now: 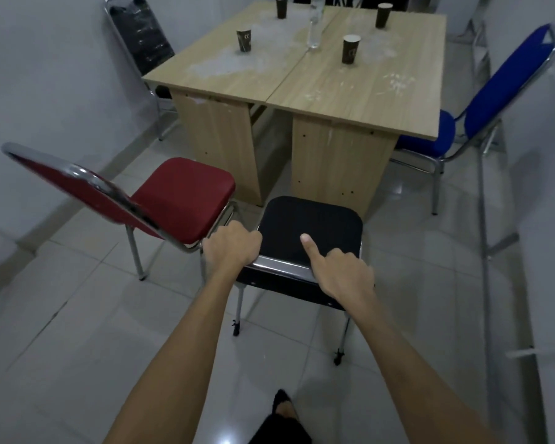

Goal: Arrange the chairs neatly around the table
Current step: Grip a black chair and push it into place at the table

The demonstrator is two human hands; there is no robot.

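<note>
I see the left hand (233, 246) curled tight on the shiny top bar of the black padded metal chair (310, 233). Right hand (343, 270) grips it too, thumb sticking out. Red padded chair (186, 197) sits just left of the grip, wood table (334, 88) ahead.

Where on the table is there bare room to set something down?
The near half of the table is bare, from the two front paper cups to the edge facing the black chair. Farther back it is crowded: four cups and a clear bottle stand there.
</note>
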